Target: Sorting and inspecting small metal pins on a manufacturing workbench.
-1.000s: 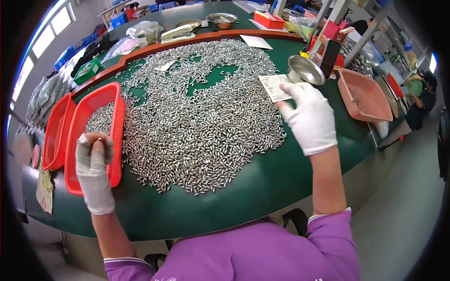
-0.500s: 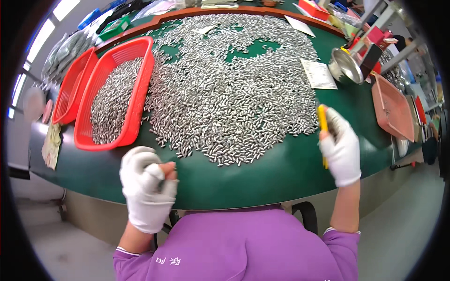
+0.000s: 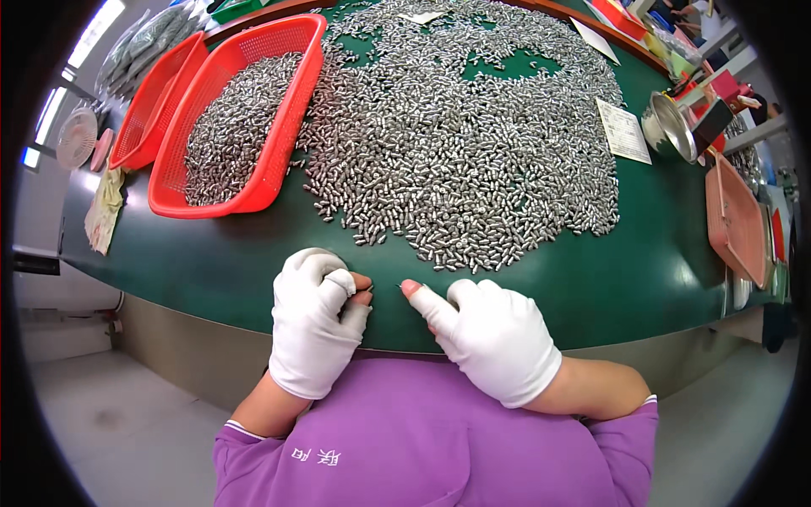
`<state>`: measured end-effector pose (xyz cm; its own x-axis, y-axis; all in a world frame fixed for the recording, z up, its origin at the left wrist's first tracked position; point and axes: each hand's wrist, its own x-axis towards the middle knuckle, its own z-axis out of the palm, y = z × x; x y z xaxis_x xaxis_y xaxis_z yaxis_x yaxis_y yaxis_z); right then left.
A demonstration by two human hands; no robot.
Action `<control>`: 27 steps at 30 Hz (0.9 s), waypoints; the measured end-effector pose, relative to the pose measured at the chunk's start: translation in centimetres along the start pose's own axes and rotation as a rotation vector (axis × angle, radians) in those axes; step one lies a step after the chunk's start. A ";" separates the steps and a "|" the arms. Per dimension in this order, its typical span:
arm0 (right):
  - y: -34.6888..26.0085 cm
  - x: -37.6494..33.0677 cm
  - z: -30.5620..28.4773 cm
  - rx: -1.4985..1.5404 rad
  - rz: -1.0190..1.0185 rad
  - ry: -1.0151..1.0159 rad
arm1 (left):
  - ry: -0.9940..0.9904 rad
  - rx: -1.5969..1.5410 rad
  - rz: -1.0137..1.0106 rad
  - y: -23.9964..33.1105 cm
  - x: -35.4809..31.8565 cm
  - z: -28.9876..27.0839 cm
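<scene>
My left hand (image 3: 314, 325), in a white glove with bare thumb and fingertip, is closed in a pinch near the table's front edge. A small dark bit shows at its fingertips, likely one of the small metal pieces. Close by on its right, my right hand (image 3: 490, 338) is closed too, gloved with bare fingertips. A thin dark tip juts from its fingers toward my left hand; the yellow handle seen earlier is hidden now. Ahead of both hands spreads a wide heap of small silver metal pieces (image 3: 473, 169).
To the left, a red plastic basket (image 3: 291, 139) holds more metal pieces, beside another red basket (image 3: 139, 156) and a cloth (image 3: 103, 211). On the right are a paper sheet (image 3: 623, 131), a metal bowl (image 3: 666, 127) and a pink basket (image 3: 731, 211). A wooden rim borders the green table (image 3: 236, 275).
My right hand has swung from the right of the heap to the middle, beside my left hand. My left hand sits further right in the picture. The view has shifted, and the yellow handle is out of sight.
</scene>
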<state>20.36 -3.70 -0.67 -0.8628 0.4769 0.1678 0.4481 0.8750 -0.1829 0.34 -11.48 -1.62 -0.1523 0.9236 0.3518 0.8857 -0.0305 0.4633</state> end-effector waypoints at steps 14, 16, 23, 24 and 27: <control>-1.1 1.6 0.3 0.210 0.062 -0.048 | -0.016 -0.001 0.009 -0.2 0.2 0.0; -1.1 1.6 0.2 0.208 0.061 -0.053 | -0.020 0.002 0.014 0.0 0.2 0.0; -0.8 1.9 0.1 0.284 0.078 -0.146 | -0.016 -0.004 0.030 0.1 0.2 0.2; -0.6 2.0 0.2 0.291 0.076 -0.159 | -0.018 0.000 0.035 0.0 0.3 0.3; -0.4 2.4 -0.4 0.305 0.021 -0.195 | -0.019 0.000 0.047 0.0 0.3 0.1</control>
<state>18.22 -2.83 0.23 -0.8956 0.4443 -0.0221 0.4017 0.7863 -0.4695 0.30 -11.17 -1.58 -0.1022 0.9281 0.3579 0.8915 -0.0742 0.4469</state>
